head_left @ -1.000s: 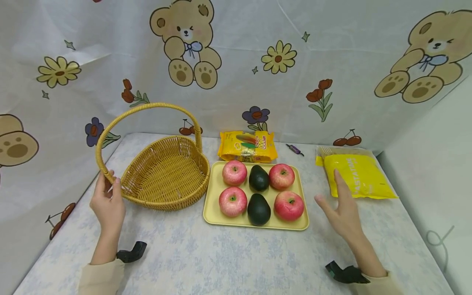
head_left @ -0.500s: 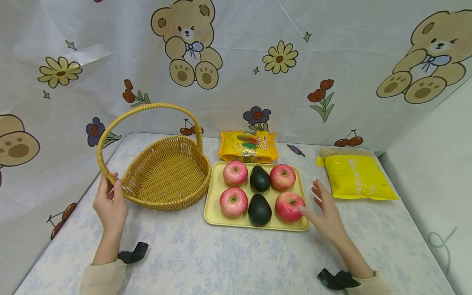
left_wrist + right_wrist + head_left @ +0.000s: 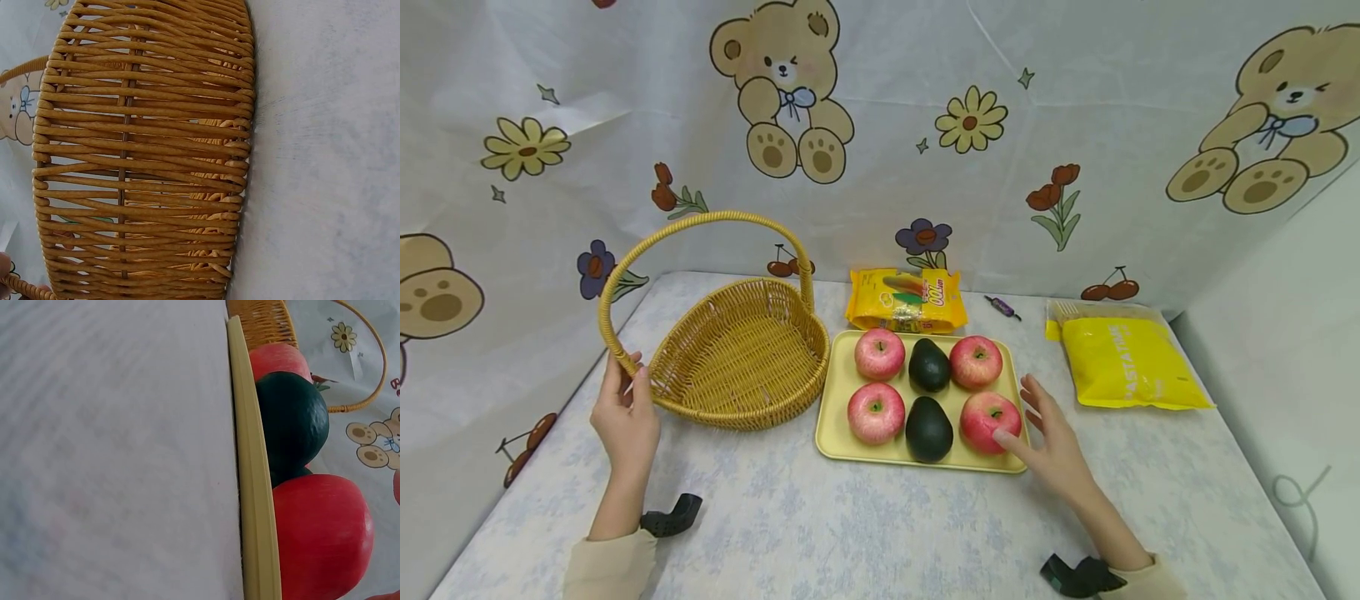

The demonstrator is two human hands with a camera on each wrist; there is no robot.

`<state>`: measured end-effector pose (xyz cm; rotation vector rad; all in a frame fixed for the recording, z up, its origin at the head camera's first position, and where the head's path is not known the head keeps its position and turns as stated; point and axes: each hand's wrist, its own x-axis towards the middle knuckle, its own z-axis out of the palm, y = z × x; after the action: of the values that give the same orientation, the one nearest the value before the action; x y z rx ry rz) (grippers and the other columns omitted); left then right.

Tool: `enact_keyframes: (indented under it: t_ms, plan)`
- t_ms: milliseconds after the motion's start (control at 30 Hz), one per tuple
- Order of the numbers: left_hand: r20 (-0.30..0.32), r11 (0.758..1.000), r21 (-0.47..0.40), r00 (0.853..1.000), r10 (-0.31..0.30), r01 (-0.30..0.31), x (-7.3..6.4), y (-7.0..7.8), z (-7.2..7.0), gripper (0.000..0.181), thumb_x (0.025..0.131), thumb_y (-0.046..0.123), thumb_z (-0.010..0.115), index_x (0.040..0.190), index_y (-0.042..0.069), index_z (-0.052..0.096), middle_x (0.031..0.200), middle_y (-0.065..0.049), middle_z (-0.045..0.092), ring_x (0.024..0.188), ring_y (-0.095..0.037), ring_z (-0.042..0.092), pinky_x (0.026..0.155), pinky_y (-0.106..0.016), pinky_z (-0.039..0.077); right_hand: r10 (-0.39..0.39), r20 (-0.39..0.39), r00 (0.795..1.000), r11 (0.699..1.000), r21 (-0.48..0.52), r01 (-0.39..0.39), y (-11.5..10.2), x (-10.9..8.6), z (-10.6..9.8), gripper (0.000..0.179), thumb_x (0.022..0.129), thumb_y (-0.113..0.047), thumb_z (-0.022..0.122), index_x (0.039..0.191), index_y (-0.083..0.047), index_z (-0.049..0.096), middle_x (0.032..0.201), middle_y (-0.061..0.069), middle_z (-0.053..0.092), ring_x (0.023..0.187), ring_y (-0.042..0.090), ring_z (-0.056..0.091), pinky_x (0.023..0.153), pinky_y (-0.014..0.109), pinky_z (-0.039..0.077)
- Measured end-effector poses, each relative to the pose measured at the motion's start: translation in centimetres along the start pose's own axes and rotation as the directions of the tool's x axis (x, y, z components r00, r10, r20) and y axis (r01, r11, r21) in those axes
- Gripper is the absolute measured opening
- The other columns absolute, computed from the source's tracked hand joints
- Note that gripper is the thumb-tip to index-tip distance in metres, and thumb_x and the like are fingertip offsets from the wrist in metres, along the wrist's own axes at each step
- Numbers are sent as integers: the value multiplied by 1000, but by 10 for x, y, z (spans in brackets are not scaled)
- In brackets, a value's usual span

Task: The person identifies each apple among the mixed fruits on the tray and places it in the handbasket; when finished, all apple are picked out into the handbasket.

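Observation:
My left hand (image 3: 627, 417) grips the lower left end of the handle of a yellow wicker basket (image 3: 741, 358). In the left wrist view the basket's woven side (image 3: 144, 150) fills the middle, and only bits of fingers show at the lower left. My right hand (image 3: 1056, 446) is at the front right apple (image 3: 990, 422), thumb in front of it and fingers spread on its right. Whether the thumb touches the apple cannot be told. That apple lies with several other apples (image 3: 876, 412) and two dark avocados (image 3: 928, 429) on a pale yellow tray (image 3: 865, 452).
Behind the tray lies a yellow snack packet (image 3: 906, 300), with a small purple wrapped item (image 3: 1002, 307) to its right. A yellow pasta bag (image 3: 1131, 358) lies at the right of the table. A printed cloth wall (image 3: 880, 108) closes off the back.
My right hand has come left and slightly down, from near the pasta bag to the front right apple. My left hand stays on the basket handle.

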<state>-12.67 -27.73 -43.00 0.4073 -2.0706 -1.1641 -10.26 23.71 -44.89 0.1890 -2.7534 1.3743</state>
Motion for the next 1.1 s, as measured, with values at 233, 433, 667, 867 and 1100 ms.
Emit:
enact_keyframes:
  t_ms: [233, 433, 667, 867, 1100]
  plan:
    - [-4, 1000, -7, 1000, 16, -16, 0, -1, 0, 48, 102, 20, 50, 147, 33, 39, 130, -12, 62, 120, -10, 58, 94, -14, 46, -17, 11, 1000, 1000, 3, 17, 1, -2, 3, 90, 87, -24, 74, 155, -4, 19, 156, 20, 30, 137, 40, 38, 104, 53, 38]
    - [-5, 999, -15, 1000, 28, -28, 0, -3, 0, 48, 102, 18, 51, 149, 24, 42, 129, -12, 63, 119, -13, 59, 93, -11, 45, -12, 33, 999, 1000, -12, 12, 2, -3, 5, 89, 87, -27, 74, 154, -3, 21, 155, 20, 32, 136, 40, 38, 105, 54, 38]
    - [-2, 1000, -6, 1000, 28, -28, 1, -2, -1, 48, 101, 16, 52, 149, 18, 42, 129, -13, 63, 118, -10, 59, 94, -12, 45, 2, 32, 999, 999, -53, 0, 1, -4, 10, 90, 85, -33, 74, 153, -3, 24, 152, 21, 36, 134, 38, 40, 104, 58, 40]
    - [6, 1000, -3, 1000, 16, -16, 0, 0, -1, 48, 102, 17, 51, 149, 25, 41, 130, -13, 62, 121, -10, 57, 97, -17, 46, -45, 20, 999, 998, -47, 45, 3, -4, 13, 91, 82, -29, 79, 151, 0, 27, 150, 20, 38, 134, 38, 40, 107, 19, 37]
    - [1, 1000, 3, 1000, 20, -20, 0, 0, -1, 48, 102, 18, 51, 147, 31, 42, 129, -12, 62, 121, -9, 57, 97, -17, 46, -23, 38, 999, 995, -91, 27, 5, -3, 15, 96, 79, -36, 81, 152, -2, 28, 152, 18, 37, 137, 37, 37, 111, 43, 37]
